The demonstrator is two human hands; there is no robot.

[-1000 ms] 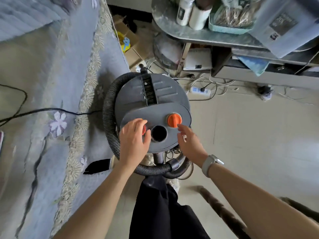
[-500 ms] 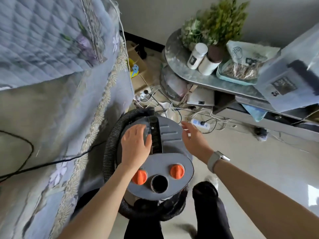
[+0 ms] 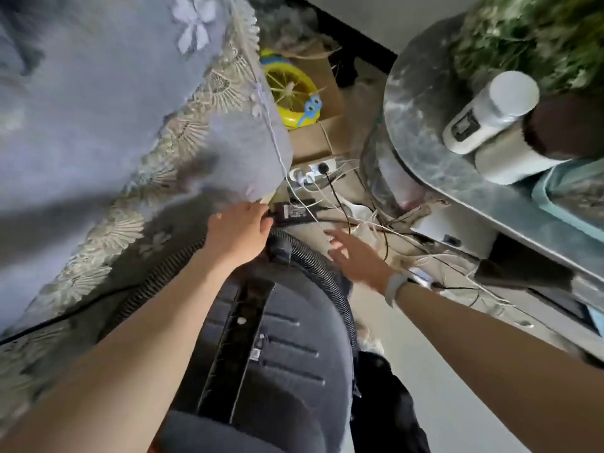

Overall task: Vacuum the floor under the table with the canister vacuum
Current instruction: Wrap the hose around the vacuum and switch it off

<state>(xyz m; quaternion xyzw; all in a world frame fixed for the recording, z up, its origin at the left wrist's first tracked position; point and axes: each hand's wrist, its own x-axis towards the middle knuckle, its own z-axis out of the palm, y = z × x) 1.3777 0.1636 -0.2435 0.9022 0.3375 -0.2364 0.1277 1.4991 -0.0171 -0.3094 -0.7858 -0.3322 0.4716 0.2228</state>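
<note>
While beyond the canister vacuum, left hand grip unclear, right hand spread.

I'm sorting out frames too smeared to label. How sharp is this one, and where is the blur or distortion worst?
Head view: motion blur throughout, worst on the right hand and the plant; the left hand and the vacuum lid are softer but readable. Wide-angle bending curves the table edge. Daylight is even, without harsh glare.
</note>
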